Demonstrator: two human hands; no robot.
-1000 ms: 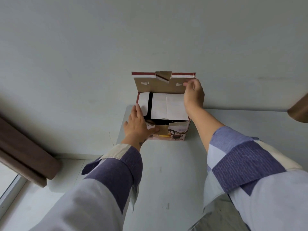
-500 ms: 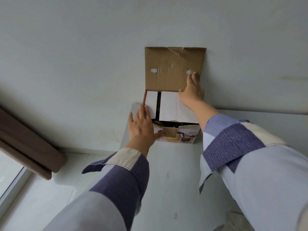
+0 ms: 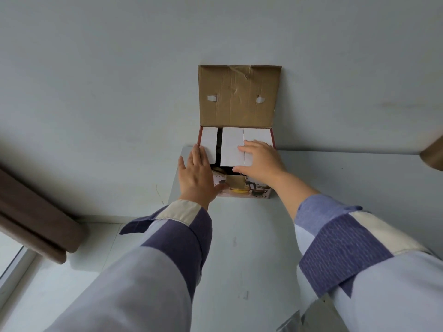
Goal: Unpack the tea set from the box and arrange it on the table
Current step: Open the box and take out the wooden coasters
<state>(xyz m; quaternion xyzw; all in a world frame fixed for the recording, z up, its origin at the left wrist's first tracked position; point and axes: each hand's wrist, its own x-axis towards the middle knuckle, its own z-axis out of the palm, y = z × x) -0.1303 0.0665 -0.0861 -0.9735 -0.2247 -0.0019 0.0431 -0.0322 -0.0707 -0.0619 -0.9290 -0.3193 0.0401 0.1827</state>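
- While the box stands at the far edge of the table, against the wall, its brown lid is seen folded up flat on that wall.
- Inside the box, white inserts are laid across the top, with a dark gap between them.
- The left hand is laid flat along the box's left side, fingers straight and together, thumb at the printed front face.
- The right hand is spread wide over the right insert, fingers straight and resting on it, thumb near its front edge; nothing is gripped.
- A brown tab is seen at the box's front, between the two hands.
- No tea set piece can be made out inside the box.
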